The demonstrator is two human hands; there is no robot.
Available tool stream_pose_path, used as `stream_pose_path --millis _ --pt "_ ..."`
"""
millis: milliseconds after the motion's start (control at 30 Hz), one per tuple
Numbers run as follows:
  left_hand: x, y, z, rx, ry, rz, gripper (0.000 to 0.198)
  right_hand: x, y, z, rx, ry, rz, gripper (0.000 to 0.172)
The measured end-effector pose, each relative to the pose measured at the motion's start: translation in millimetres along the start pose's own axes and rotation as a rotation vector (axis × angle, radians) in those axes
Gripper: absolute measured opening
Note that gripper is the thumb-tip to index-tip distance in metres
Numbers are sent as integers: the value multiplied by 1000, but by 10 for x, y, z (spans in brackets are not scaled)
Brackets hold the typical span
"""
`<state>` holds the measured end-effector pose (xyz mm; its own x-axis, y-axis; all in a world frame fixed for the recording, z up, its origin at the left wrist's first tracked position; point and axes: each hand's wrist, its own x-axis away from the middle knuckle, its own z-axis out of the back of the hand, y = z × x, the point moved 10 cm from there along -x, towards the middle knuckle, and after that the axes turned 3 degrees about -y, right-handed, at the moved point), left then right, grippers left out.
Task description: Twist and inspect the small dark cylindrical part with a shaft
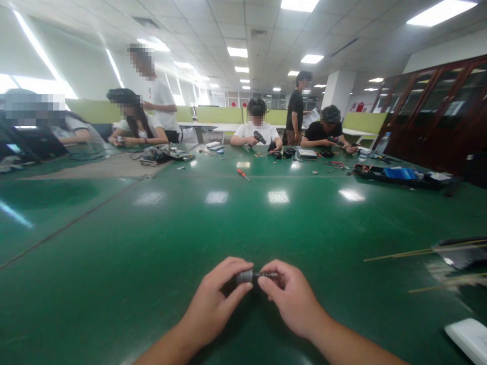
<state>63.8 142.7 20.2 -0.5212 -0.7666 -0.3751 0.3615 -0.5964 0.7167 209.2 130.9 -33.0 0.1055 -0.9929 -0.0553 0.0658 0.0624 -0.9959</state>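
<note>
Getting handled over the near middle of a big green table (167, 228) is one dark, roughly cylindrical part (245, 276), with a wider grey end and a thinner ridged shaft; whether it's one piece or two fitted together can't be told. The wide end is cupped by the left hand (211, 294), thumb and fingers curled round it, while the shaft is pinched by the right hand (294, 291) between thumb and fingers. Decent elbow room is given straight ahead: a wide stretch of green is left up to one red screwdriver (241, 174), well apart from the hands. Over on the left, the surface is crossed by a dark seam (72, 223). The right side is more cramped, since some thin yellowish rods (399, 255) are pointed inward (too blurred for a sure count) and one white object (470, 337) is cut off at the lower corner. Farther back, one long black case (373, 175) with blue stuff (399, 173) in it, one clear bottle (383, 143) and one heap of parts (167, 153) can be spotted. Six other people (273, 133) are counted beyond, four seated and two standing, with two power drills (261, 137) held among them.
</note>
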Motion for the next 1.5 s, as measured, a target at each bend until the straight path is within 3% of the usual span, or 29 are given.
stream_pose_path --millis 1500 --pt "-10 -53 49 27 28 50 23 -10 67 13 -56 -1 -51 16"
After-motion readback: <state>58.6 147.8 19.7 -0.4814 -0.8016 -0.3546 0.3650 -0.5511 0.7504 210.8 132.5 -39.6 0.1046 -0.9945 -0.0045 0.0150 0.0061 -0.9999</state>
